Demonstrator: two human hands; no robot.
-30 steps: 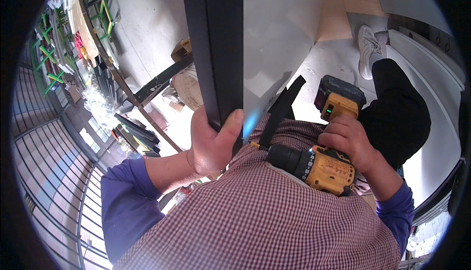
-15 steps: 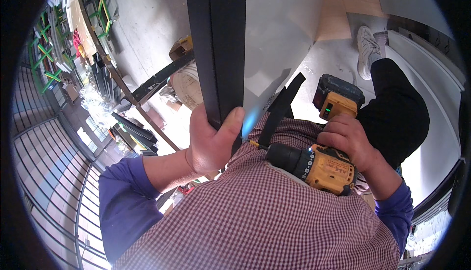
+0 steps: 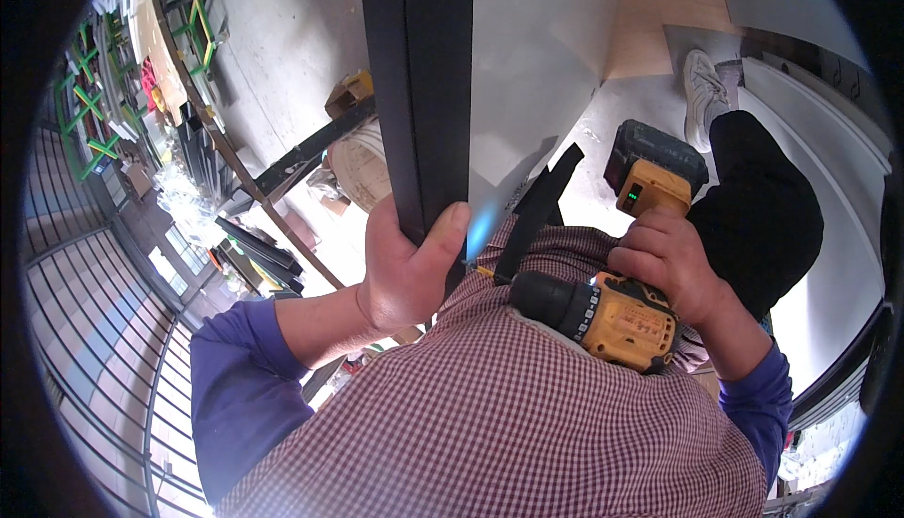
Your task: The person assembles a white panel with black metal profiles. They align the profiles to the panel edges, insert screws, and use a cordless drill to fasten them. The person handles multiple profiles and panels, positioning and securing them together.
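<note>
Drill in one hand, dark frame post in the other

Person's left hand has its grip wrapped around the lower end of a dark metal post that runs from centre frame straight up to the top edge, thumb pressed flat on its face. Right hand has a full grip on the handle of a yellow and black cordless drill, sitting right of centre against a checked shirt, chuck pointing left toward the post, battery pack end up. A black strip leans between post and drill. Pale wall panel just right of the post. Metal bars and clutter lie on the floor in the upper left.
</note>
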